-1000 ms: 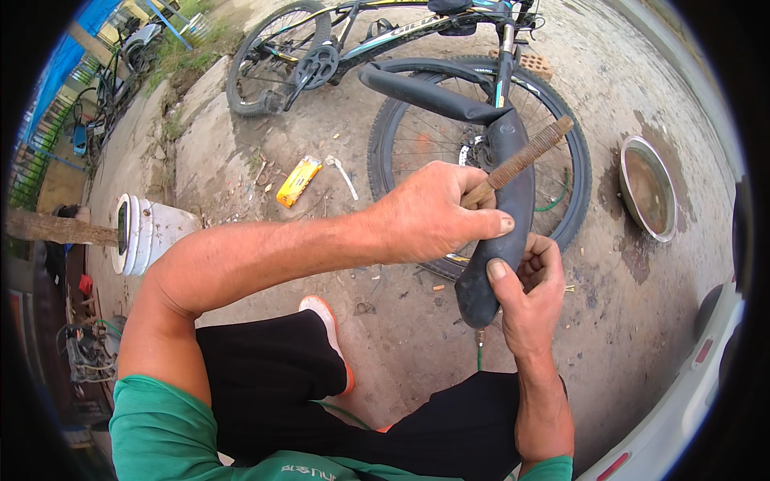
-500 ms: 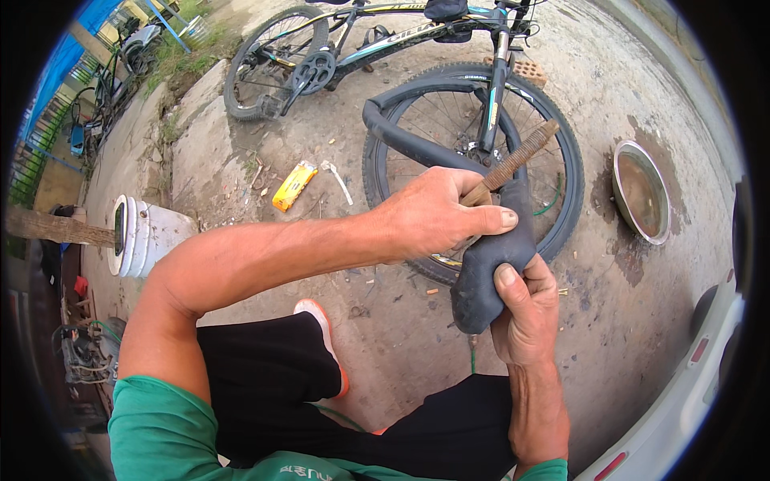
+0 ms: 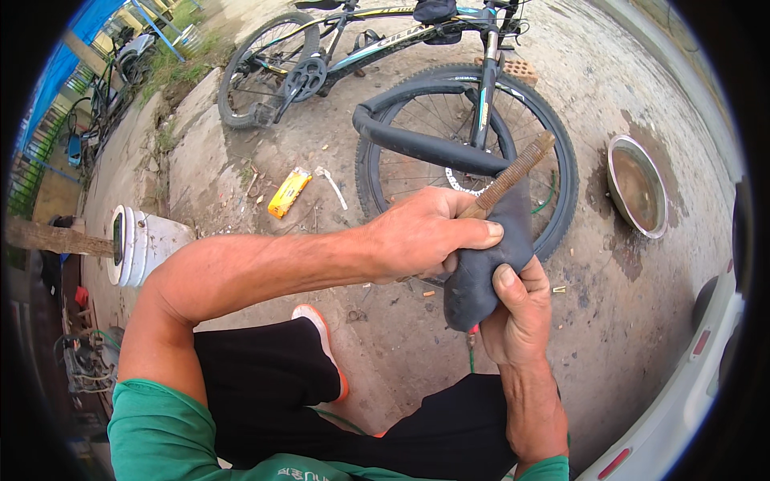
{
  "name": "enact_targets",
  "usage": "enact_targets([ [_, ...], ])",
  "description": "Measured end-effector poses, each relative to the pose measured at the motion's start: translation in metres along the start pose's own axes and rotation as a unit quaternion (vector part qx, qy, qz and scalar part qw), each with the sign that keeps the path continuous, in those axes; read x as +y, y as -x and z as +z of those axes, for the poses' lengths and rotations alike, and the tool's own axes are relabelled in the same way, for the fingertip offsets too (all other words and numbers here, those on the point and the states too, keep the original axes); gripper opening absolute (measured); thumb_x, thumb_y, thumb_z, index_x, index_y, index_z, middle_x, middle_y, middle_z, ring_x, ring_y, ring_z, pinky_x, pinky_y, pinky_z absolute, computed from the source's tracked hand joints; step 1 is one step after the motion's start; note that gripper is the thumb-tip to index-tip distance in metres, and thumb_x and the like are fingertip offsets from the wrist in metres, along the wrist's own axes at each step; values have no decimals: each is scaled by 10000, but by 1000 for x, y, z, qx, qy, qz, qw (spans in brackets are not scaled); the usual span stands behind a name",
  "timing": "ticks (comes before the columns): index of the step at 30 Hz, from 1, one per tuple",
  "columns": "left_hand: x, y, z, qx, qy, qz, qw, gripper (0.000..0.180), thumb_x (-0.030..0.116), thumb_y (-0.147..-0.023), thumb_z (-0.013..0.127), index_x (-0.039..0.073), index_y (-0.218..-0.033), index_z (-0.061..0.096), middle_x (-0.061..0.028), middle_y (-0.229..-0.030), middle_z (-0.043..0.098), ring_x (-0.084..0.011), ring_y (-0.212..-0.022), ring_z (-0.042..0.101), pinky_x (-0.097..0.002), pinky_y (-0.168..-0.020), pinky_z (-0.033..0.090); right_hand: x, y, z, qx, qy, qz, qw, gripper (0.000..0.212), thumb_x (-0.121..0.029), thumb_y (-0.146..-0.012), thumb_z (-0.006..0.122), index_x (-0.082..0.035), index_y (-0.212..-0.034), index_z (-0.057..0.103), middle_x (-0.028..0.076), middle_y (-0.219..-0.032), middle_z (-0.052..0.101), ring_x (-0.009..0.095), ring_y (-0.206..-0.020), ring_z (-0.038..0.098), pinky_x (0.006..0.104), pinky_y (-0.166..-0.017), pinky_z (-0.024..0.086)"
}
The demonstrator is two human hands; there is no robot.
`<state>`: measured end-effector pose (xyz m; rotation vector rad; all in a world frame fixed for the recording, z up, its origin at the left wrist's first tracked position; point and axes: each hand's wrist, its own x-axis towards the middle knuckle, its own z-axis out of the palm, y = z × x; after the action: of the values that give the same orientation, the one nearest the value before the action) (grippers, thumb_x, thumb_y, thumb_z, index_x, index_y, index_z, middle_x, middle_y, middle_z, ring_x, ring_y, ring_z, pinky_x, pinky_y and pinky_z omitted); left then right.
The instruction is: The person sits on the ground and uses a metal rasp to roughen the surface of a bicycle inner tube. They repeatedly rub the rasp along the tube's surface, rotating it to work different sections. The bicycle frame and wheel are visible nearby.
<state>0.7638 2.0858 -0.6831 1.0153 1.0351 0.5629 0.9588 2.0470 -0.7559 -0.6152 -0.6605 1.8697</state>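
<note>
At the far left, a wooden post (image 3: 64,237) crosses in front of the mouth of a white bucket (image 3: 156,244) tipped toward it. On the concrete ground (image 3: 241,301) lie a yellow packet (image 3: 289,192) and, just beside it, a thin white strip (image 3: 331,187). Behind them a bicycle (image 3: 401,38) lies on its side, its rear wheel to the left and its front wheel (image 3: 553,144) to the right.

In the middle, the left hand (image 3: 429,232) has its fingers curled closed around the lower end of a stick (image 3: 513,176) with a ridged brown shaft, which slants up to the right. The left thumb presses on a black inner tube (image 3: 485,280). The tube bulges downward below the thumbs, and a length of it lies across the front wheel. A green hose (image 3: 472,362) with a red fitting hangs beneath; whether they join cannot be told.

The right hand (image 3: 517,317) pinches the tube's right edge, thumb on top, fingers bent behind and partly hidden. Farther right stands a metal basin (image 3: 638,187) of murky water, on damp ground.
</note>
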Motion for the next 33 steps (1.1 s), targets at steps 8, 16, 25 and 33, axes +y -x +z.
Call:
enact_targets([
  [8,13,2,-10,93,-160,11,983,384,299,-1037,626,14,-1295,606,15,-724,527,-59,-588,444,-257,-521,342,-15,-9,12,51,2,-25,998,300,-144,-998,721,33,-1235,670,126,-1113,751,153,-976,733,315,-869,602],
  [16,38,74,-12,174,-384,226,878,662,27,-954,601,-4,-1576,376,15,-688,461,-80,-620,407,-298,-604,343,-22,-40,32,87,17,-92,992,182,-164,-981,756,-8,-1064,715,44,-902,741,38,-672,586,192,-579,420],
  [25,70,94,11,202,-384,263,862,679,31,-945,641,18,-1585,412,38,-617,387,-70,-581,374,-276,-583,345,-64,-35,90,20,-26,-148,988,320,-81,-971,706,95,-1233,651,121,-1054,736,142,-883,714,277,-797,588],
  [33,77,98,43,192,-365,306,858,640,26,-955,641,-8,-1563,443,39,-619,416,-62,-571,383,-270,-561,322,-69,-29,79,13,32,-183,982,286,-16,-985,657,108,-1243,660,65,-1043,682,49,-834,609,211,-683,484],
])
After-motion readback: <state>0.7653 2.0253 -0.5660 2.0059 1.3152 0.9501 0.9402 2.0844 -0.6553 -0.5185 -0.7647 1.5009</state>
